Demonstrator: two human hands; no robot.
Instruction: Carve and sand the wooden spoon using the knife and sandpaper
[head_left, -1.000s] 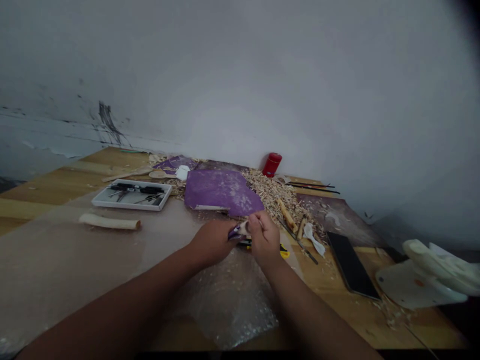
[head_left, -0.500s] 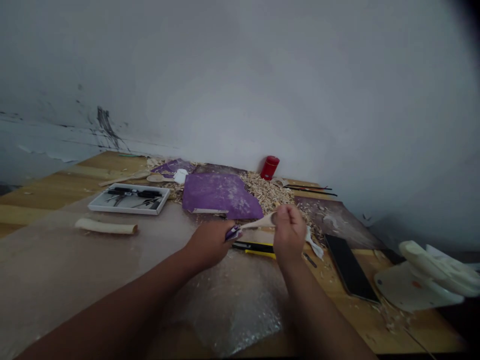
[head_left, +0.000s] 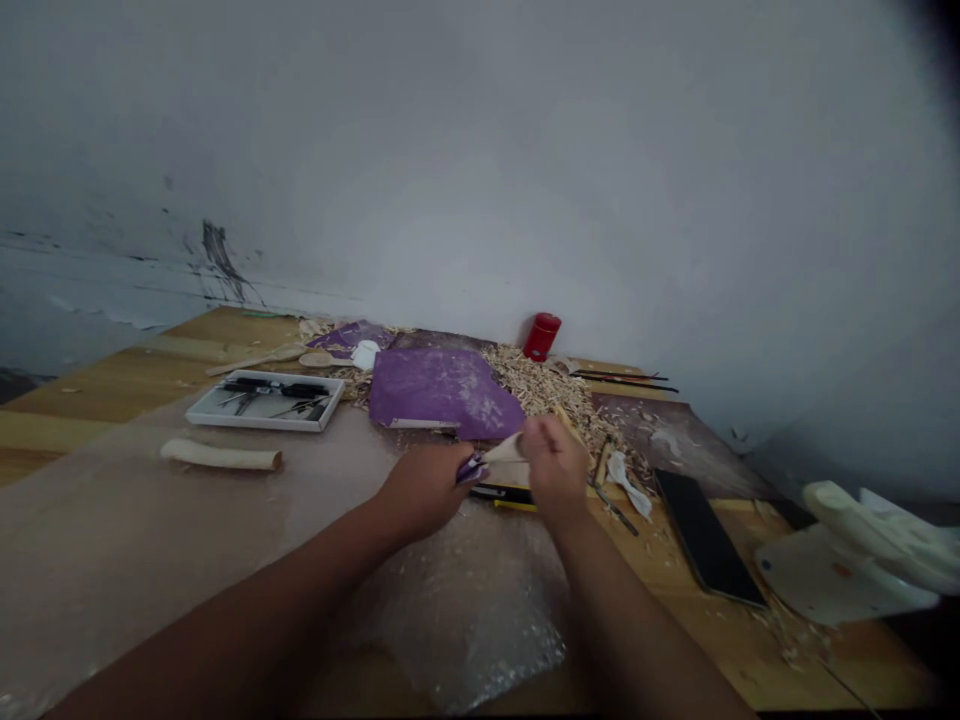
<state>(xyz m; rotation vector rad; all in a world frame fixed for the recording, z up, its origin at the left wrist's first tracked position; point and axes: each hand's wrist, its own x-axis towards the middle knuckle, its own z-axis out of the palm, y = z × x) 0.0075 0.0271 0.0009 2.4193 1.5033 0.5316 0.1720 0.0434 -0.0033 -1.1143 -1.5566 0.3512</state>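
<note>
My right hand (head_left: 556, 470) is closed around the wide end of a pale wooden spoon (head_left: 505, 452), most of which its fingers hide. My left hand (head_left: 424, 490) pinches a small folded piece of purple sandpaper (head_left: 472, 468) around the spoon's narrow part. Just beneath the hands lies a black and yellow utility knife (head_left: 514, 505), partly covered. Behind them rests a large purple sandpaper sheet (head_left: 442, 385), dusted with pale powder.
Wood shavings (head_left: 559, 395) are heaped by a red canister (head_left: 541, 336). To the left are a white tray of tools (head_left: 262, 400) and a pale wood stick (head_left: 221, 456). A dark phone (head_left: 709, 535) and a cream-coloured device (head_left: 847, 560) occupy the right side.
My right hand has moved left, closer to my left hand, so less of the spoon shows between them. A thin tool on the table at right is more exposed.
</note>
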